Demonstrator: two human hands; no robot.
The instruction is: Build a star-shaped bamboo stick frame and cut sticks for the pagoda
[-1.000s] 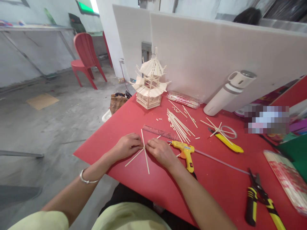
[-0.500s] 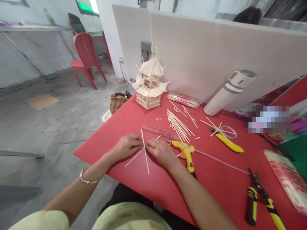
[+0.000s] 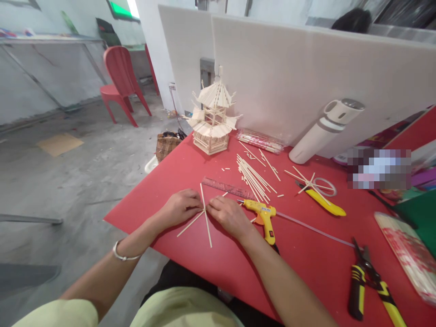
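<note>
Thin wooden sticks crossed in a star (image 3: pixel 205 217) lie on the red table (image 3: pixel 190 172) near its front edge. My left hand (image 3: pixel 180 207) pinches the crossing from the left with its fingers curled. My right hand (image 3: pixel 229 215) presses on the same crossing from the right, fingers also closed. A yellow glue gun (image 3: pixel 264 216) lies just right of my right hand. A pile of loose sticks (image 3: pixel 254 178) and a clear ruler (image 3: pixel 227 188) lie behind my hands.
A stick-built pagoda model (image 3: pixel 213 119) stands at the back left. A white flask (image 3: pixel 325 131) leans on the white partition. A yellow cutter (image 3: pixel 322 202), another stick star (image 3: pixel 309 183), yellow-black pliers (image 3: pixel 369 281) and a stick packet (image 3: pixel 408 254) lie to the right. A red chair (image 3: pixel 121 81) stands on the floor.
</note>
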